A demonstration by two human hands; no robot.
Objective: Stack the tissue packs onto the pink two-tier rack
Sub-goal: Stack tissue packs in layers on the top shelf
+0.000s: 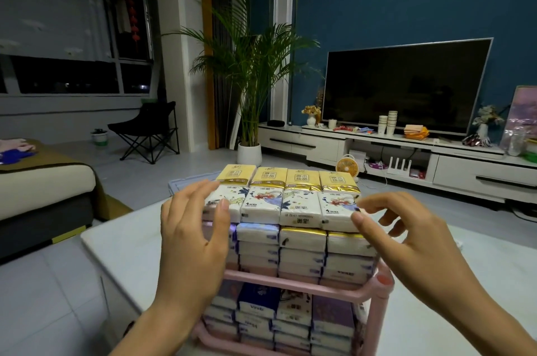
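the tissue packs (286, 207) sit piled on both shelves of the pink rack (380, 288), which stands on the white worktop (122, 245). the top pile goes up higher than the rack, so nothing holds its sides. the left hand (191, 239) lies flat against the left side of that pile, fingers (200, 195) straight, holding nothing. the right hand (412, 239) is by the right side, its fingers loose and a bit bent, holding nothing too. i think both hands are there to push the pile straight so it won't tip.
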